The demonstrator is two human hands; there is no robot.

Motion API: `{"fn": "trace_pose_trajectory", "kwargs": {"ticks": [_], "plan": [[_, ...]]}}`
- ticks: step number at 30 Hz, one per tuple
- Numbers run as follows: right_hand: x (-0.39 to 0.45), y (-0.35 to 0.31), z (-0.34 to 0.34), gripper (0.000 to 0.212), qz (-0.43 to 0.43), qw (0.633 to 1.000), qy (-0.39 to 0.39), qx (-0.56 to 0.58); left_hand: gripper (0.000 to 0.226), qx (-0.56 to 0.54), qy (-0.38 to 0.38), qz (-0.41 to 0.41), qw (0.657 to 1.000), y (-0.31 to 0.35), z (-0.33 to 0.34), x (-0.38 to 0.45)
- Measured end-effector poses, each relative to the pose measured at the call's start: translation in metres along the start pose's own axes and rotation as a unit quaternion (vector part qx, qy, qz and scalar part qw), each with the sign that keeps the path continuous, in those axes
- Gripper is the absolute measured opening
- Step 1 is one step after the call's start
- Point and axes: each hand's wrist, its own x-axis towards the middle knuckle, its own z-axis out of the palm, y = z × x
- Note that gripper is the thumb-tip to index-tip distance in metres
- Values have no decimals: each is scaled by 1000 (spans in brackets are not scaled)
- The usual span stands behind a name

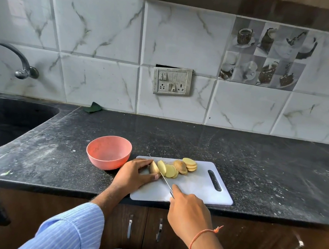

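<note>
wall: white marble-look tiles, printed cup tiles at 1 o'clock | switchboard at 12 | tap, dark sink at 9-10 | black speckled counter | brown cabinets at 6 | soft even light

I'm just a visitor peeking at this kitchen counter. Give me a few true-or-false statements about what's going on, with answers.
1. The right hand holds a knife. True.
2. The pink bowl stands to the left of the cutting board. True.
3. The left hand rests in the bowl. False: it holds the uncut potato end on the board.
4. The potato slices lie in the bowl. False: they lie on the board; nothing shows in the bowl.
5. The board is black. False: it is white.
</note>
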Motion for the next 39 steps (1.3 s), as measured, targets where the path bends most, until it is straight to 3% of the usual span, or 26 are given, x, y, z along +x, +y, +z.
{"fn": "trace_pose_trajectory", "kwargs": {"ticks": [4,9,14,25,39], "plan": [[6,7,-6,18,34,996,-27,80,71,11,10,-1,1000,3,2,-1],[16,14,-9,31,42,987,-58,141,64,22,10,9,1000,5,5,-2],[16,13,-6,20,42,993,-36,108,63,26,3,14,1000,5,5,-2],[19,2,-21,31,48,990,20,133,56,47,10,34,998,6,5,-3],[20,-15,-21,26,39,994,4,106,66,47,11,37,998,3,5,-1]]}}
